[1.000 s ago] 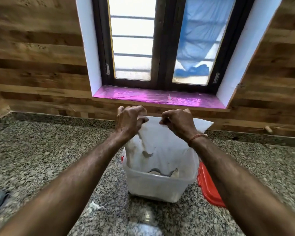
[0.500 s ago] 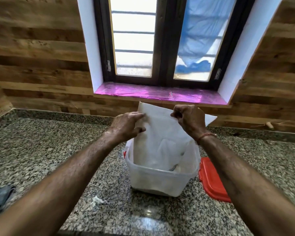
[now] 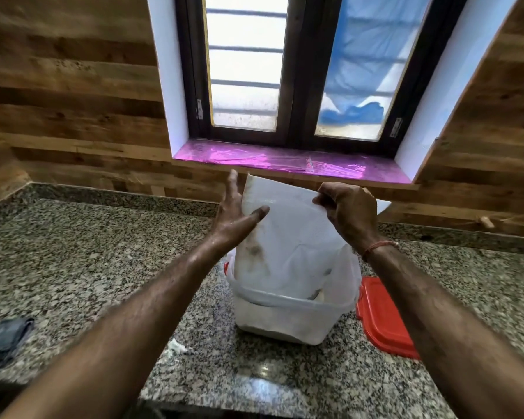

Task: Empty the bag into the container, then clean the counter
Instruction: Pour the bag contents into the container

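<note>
A white plastic bag (image 3: 288, 237) hangs upside down, its lower end inside a clear plastic container (image 3: 288, 319) on the granite counter (image 3: 88, 267). My right hand (image 3: 348, 213) pinches the bag's upper right corner. My left hand (image 3: 236, 216) is flat with fingers spread against the bag's left side, not gripping it. Brown smears mark the bag's lower left. What lies inside the container is mostly hidden by the bag.
A red lid (image 3: 384, 319) lies just right of the container. A dark grey cloth (image 3: 3, 340) sits at the counter's left edge. A small white scrap (image 3: 176, 346) lies in front of the container. A pink-lined window sill (image 3: 288, 161) is behind.
The bag has been lifted higher over the container. My left hand let go of the bag's top and now rests flat and spread against its side. The right hand keeps its hold.
</note>
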The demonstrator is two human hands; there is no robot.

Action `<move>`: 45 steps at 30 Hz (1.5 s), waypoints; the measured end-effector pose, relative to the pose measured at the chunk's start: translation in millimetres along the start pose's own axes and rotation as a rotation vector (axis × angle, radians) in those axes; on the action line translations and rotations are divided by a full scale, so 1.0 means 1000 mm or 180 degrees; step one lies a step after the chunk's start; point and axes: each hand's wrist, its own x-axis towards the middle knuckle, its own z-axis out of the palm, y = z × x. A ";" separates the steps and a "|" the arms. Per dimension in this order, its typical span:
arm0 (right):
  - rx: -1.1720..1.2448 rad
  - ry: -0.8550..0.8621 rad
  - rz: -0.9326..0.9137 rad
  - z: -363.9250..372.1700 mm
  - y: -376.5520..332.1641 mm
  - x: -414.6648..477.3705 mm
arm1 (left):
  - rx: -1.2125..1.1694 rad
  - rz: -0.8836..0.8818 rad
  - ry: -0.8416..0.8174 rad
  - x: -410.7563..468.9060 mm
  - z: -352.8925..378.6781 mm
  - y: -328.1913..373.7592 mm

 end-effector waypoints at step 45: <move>0.2081 -0.2042 0.1450 -0.038 0.090 0.000 | -0.2661 -0.0739 0.0060 0.014 -0.016 -0.008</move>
